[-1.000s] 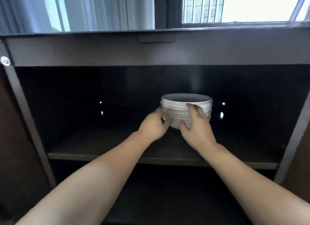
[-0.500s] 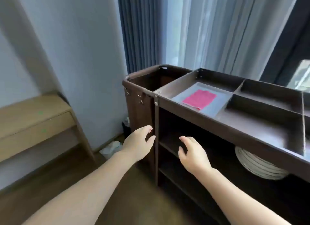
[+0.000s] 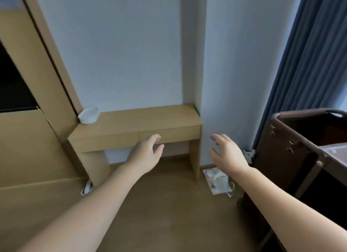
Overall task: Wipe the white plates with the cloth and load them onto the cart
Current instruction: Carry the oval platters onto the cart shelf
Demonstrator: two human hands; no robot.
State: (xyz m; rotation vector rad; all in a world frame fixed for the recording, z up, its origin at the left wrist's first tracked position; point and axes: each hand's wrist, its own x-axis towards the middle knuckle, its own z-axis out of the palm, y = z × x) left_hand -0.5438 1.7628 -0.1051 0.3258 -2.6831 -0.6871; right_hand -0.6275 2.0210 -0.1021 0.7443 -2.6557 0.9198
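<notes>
- Fingers [image 3: 156,139] of the left hand [image 3: 145,155] are loosely spread and nothing is gripped, probably readied for a reach.
- White plates [image 3: 88,115] are stacked at the far left corner of the wooden desk [image 3: 142,123], well apart from both hands.
- Nothing is held by the right hand [image 3: 228,153], its fingers spread likewise.
- At the right edge the cart [image 3: 300,148] is parked, presumably kept near for loading; no cloth is seen.

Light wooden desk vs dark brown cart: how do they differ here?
The light wooden desk is pale tan; the dark brown cart is near black-brown. The desk stands against the wall between a wood panel and a wall column; the cart stands at the right by the blue curtain. The desk carries a stack of white plates at its left end; no plates show on the cart. Both stand on the wood floor.
</notes>
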